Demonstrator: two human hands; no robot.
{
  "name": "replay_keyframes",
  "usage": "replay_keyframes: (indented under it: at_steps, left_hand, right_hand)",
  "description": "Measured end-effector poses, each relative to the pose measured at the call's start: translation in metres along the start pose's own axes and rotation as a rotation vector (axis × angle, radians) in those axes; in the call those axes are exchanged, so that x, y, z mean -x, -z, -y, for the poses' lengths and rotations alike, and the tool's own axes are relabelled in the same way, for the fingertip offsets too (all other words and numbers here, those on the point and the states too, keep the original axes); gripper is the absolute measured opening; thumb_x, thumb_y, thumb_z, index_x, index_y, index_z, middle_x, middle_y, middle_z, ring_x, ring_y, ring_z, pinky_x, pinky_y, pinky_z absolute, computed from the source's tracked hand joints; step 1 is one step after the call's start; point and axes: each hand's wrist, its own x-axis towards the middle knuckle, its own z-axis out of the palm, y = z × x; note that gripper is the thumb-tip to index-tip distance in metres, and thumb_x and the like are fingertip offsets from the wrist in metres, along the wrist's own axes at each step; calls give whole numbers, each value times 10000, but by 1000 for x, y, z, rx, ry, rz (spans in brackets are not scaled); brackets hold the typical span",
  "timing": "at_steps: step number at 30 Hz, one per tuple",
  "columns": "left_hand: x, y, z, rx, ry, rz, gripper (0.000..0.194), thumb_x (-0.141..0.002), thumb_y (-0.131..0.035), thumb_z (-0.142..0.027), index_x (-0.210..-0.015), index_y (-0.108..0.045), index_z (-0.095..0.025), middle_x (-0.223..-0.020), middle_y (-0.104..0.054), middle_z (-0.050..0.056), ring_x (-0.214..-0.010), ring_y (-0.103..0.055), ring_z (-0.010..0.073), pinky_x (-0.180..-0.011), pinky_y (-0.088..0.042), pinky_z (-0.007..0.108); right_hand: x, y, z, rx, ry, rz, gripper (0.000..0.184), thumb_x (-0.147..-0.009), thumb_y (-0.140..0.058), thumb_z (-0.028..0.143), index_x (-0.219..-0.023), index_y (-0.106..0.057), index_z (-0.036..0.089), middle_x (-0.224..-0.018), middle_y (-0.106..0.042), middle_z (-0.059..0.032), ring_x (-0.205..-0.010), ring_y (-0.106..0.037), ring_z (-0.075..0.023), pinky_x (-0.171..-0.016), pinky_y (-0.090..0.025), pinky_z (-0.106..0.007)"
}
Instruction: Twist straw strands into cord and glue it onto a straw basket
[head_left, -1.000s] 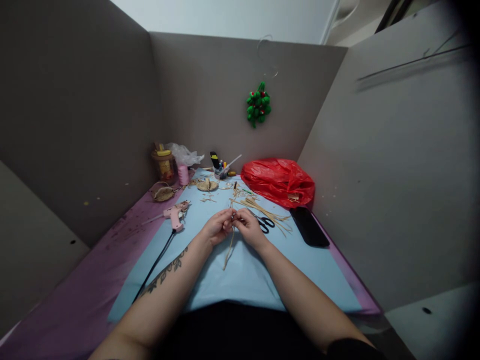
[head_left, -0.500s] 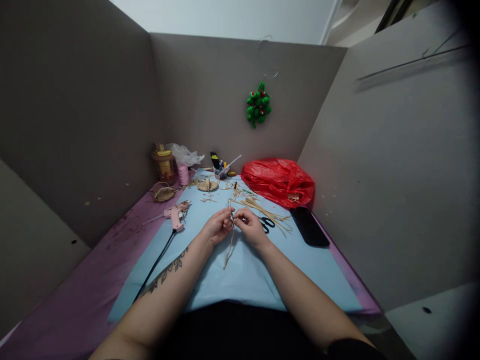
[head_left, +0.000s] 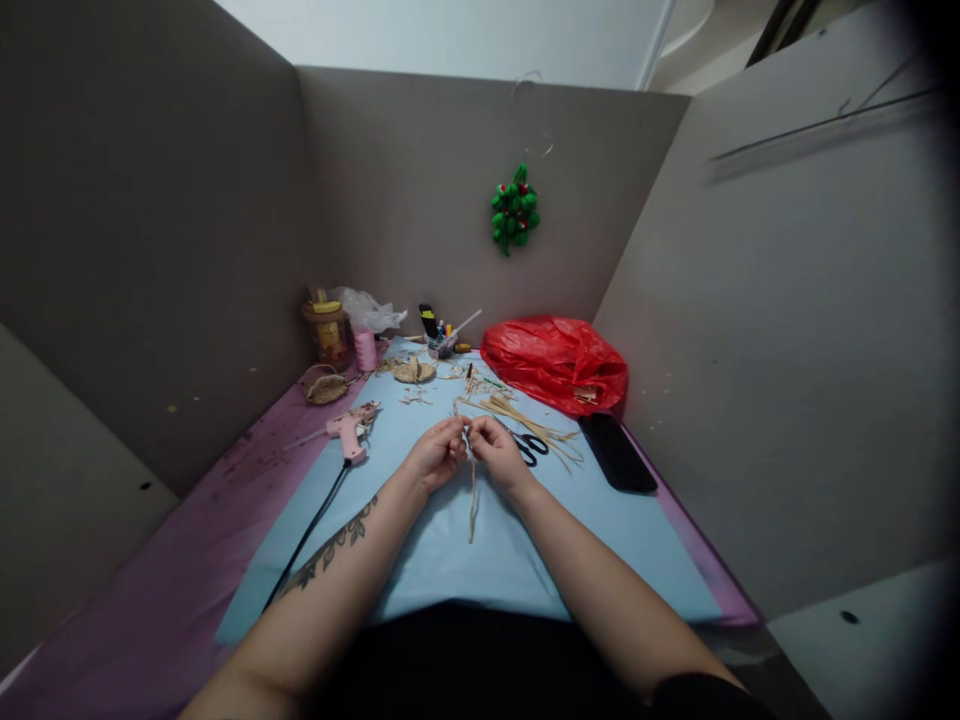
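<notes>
Over the middle of the blue sheet (head_left: 600, 550), my left hand (head_left: 439, 452) pinches a thin tan straw strip (head_left: 472, 505). Right beside it, my right hand (head_left: 495, 452) has thumb and fingers closed on the same strip. One end hangs down below the fingers, and a short bit sticks up above them. The part between the fingertips is mostly hidden. Just beyond my right hand lie black-handled scissors (head_left: 531, 448), partly covered by it. A bundle of loose straw strips (head_left: 532, 420) is spread behind the scissors.
A pink glue gun (head_left: 349, 435) with a black cord rests at left. Woven straw pieces (head_left: 414, 371) and scraps lie farther back, near a pen cup (head_left: 442, 345) and pink thread spool (head_left: 365, 350). A red plastic bag (head_left: 555, 365) and black phone (head_left: 619, 452) are at right.
The strip's hanging end has swung from the left to the right, and now drops nearly straight down. My fingertips have shifted slightly, still close together.
</notes>
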Motion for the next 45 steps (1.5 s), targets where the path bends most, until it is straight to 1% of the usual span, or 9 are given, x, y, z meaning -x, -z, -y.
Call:
replay_keyframes:
  at_steps: [3,6,12,17,22,26,31,37,45]
  left_hand:
    - [-1,2,-1,-3,-16,-28,217,-679,-732,-239,-810,-602,-125,-412,-382,-97,-355,-341,18,-380,-302,116]
    - [-3,4,-1,-19,-14,-61,207,-685,-727,-242,-806,-610,-123,-417,-390,-95,-353,-345,12,-376,-299,107]
    - [-4,3,2,-66,33,-125,147,-716,-694,-193,-813,-630,-103,-437,-424,-77,-351,-365,8,-370,-310,103]
    - [-4,3,3,-96,54,-170,77,-755,-646,-165,-801,-634,-104,-441,-435,-68,-352,-371,4,-384,-324,97]
    - [-4,5,3,-149,39,-192,134,-733,-677,-217,-777,-636,-98,-437,-453,-57,-355,-385,17,-395,-328,116]
    - [-1,2,-1,-268,-90,-182,292,-723,-676,-377,-838,-634,-112,-466,-499,-39,-388,-425,39,-411,-309,137]
    - [3,-3,-6,-474,-296,-200,426,-760,-549,-545,-870,-605,-136,-459,-492,-39,-400,-417,69,-428,-282,178]
    - [6,-5,-10,-643,-411,-223,378,-797,-500,-519,-815,-581,-150,-416,-438,-58,-391,-372,80,-437,-266,196]
    - [6,-3,-12,-674,-434,-243,319,-818,-480,-474,-777,-558,-167,-391,-416,-68,-369,-343,83,-427,-251,199]
  right_hand:
    - [-2,1,0,-127,-76,-76,334,-716,-623,487,-690,-442,208,-656,-460,37,-476,-325,-75,-441,-282,-204]
    - [-2,2,3,-192,-109,-102,358,-690,-641,510,-693,-447,209,-699,-505,23,-478,-346,-73,-431,-276,-202]
    - [-3,4,3,-169,-60,-116,335,-721,-632,502,-723,-483,202,-628,-475,45,-460,-349,-68,-436,-281,-200]
    - [-2,4,7,-189,-76,-104,366,-710,-638,513,-702,-437,208,-673,-535,24,-471,-383,-70,-409,-282,-190]
    - [-1,4,7,-184,-120,-86,346,-707,-642,480,-721,-429,208,-655,-576,28,-416,-451,-58,-344,-268,-162]
    - [-2,5,4,-118,-184,-107,294,-688,-649,413,-713,-449,199,-589,-577,42,-355,-468,-55,-294,-250,-147]
    - [-1,4,8,-174,-277,-115,277,-632,-679,333,-763,-485,185,-571,-610,37,-306,-429,-40,-264,-206,-132]
    - [1,2,17,-295,-377,-49,295,-582,-720,289,-724,-485,181,-535,-605,40,-294,-384,-23,-266,-174,-127]
    - [1,5,19,-379,-491,28,265,-568,-743,240,-703,-527,164,-555,-605,37,-317,-398,-7,-273,-199,-106]
